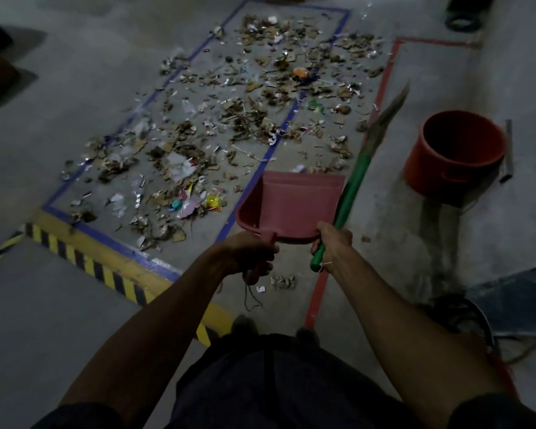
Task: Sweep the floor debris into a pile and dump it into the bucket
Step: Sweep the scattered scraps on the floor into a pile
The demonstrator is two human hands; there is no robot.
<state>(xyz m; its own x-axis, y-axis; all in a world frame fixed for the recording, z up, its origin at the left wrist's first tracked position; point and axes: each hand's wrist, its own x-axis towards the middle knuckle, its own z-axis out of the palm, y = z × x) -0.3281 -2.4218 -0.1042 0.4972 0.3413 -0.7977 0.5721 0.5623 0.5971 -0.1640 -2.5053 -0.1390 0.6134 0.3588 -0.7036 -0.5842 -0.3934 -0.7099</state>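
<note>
Left hand (254, 255): fingers curled tight round the handle of the pink dustpan (294, 205); pan raised off the concrete floor (384, 218), open mouth pointing away from the fingers. Right hand (333, 243): fingers wrapped round the green handle of the hand broom (353, 178); shaft rising up and away from the fingers, blurred bristles at the far tip. Debris (229, 119): paper scraps, cardboard bits, foil and wrappers scattered, not piled, beyond both sets of fingers, mostly inside the blue tape outline (251, 181). Orange bucket (455, 156): upright, well right of the right fingers, past the red tape line (384, 78). Yellow-black hazard strip (106, 267): left of and below the left fingers.
</note>
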